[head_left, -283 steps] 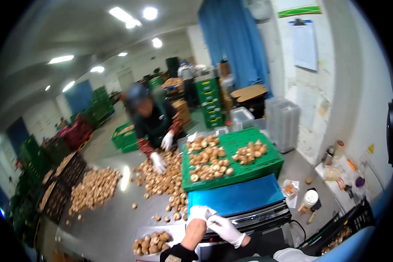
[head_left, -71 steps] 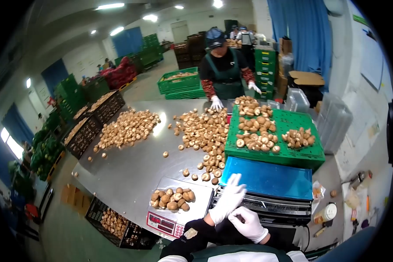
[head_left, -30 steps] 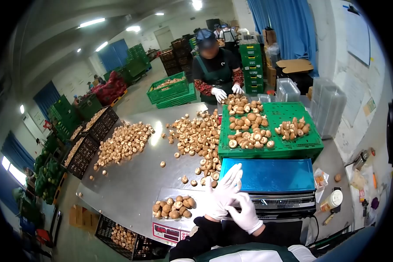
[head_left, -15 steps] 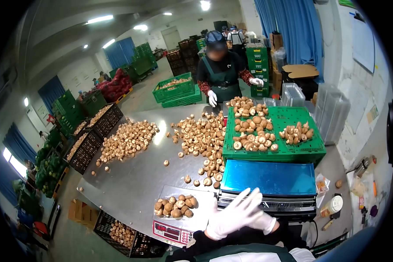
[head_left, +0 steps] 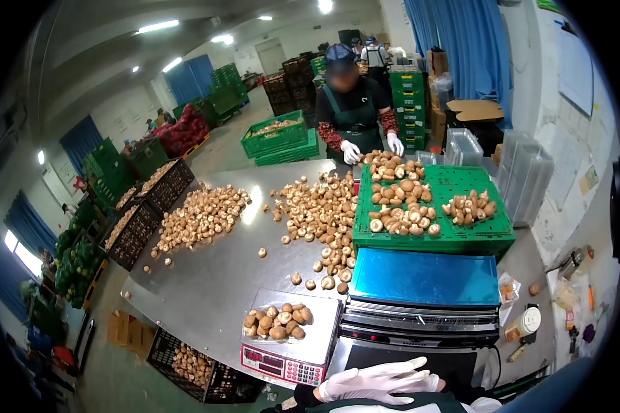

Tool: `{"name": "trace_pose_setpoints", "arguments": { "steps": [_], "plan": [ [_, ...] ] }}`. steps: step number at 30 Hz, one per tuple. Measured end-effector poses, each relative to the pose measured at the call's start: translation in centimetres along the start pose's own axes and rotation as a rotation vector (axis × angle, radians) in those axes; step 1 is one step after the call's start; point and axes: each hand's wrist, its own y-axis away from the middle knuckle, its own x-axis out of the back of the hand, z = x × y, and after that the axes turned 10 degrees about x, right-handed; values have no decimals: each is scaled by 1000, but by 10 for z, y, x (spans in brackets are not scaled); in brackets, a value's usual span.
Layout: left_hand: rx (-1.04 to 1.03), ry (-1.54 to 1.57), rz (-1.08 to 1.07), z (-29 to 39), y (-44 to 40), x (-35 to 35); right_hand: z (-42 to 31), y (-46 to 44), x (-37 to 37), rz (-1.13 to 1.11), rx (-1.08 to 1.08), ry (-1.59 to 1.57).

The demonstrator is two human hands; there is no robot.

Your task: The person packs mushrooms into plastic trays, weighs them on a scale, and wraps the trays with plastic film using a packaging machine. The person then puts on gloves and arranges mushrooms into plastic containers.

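My left hand (head_left: 365,383), in a white glove, is stretched out flat to the right, its fingers extended and nothing in it. My right hand (head_left: 424,383), also gloved, overlaps it from the right; its fingers are mostly hidden. Both are low in front of my apron, just right of the red-and-white digital scale (head_left: 300,370). On the scale's plate lies a clear tray of brown mushrooms (head_left: 277,321). Beyond my hands is the wrapping machine (head_left: 420,327), with a black front plate and a blue lid (head_left: 424,279).
Loose mushrooms are heaped on the steel table (head_left: 207,296). An upturned green crate (head_left: 455,182) carries several mushroom portions. Across the table a co-worker (head_left: 355,110) has both gloved hands at the farthest portion. Clear trays (head_left: 523,179) are stacked right; a white-lidded tub (head_left: 523,323) stands nearby.
Both my hands have dropped toward my body, uncovering the machine's front plate. The co-worker's hands have come together at the mushrooms on the crate. The tray on the scale stays put.
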Motion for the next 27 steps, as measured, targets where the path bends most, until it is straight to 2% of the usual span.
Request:
{"name": "trace_pose_setpoints", "arguments": {
  "steps": [1,3,4,7,8,10,12,14,15,17,18,19,21,22,23,25,26,27],
  "plan": [
    [12,-51,4,0,-2,-3,0,1,-1,3,-21,-10],
    [-97,-101,-38,-5,-12,-7,-2,4,-4,-2,-67,-37],
    [-88,-106,76,-3,-9,-13,-4,5,-6,-1,-99,-54],
    [-112,-114,96,-3,-7,-18,-3,7,-7,43,-210,-105],
    [-122,-113,92,-5,-5,-18,-1,8,-7,59,-220,-96],
    [-155,-102,100,-7,-1,-17,28,11,1,44,-104,46],
    [-188,-76,90,-7,0,-14,31,12,5,39,-205,-193],
    [-228,27,-49,-8,-2,3,19,16,-2,81,-1,91],
    [-232,22,-49,-6,3,10,8,15,-5,96,107,237],
    [-253,-168,122,-2,10,16,-13,13,-9,121,328,528],
    [-292,-143,136,-1,9,10,-20,18,-5,206,220,554],
    [-332,-119,149,0,7,3,-29,23,-1,225,213,510],
    [-350,-109,189,4,8,-6,-44,30,-14,306,281,218],
    [-350,-110,189,4,6,-7,-44,29,-18,335,330,351],
    [-351,-95,169,2,3,-7,-49,30,-23,380,282,638],
    [-350,-78,145,1,-1,-9,-36,22,-28,574,559,747],
    [-390,-48,148,2,-2,-11,-27,19,-24,629,655,674],
    [-431,-18,150,3,-3,-12,-23,20,-25,629,656,677]
  ]
}}
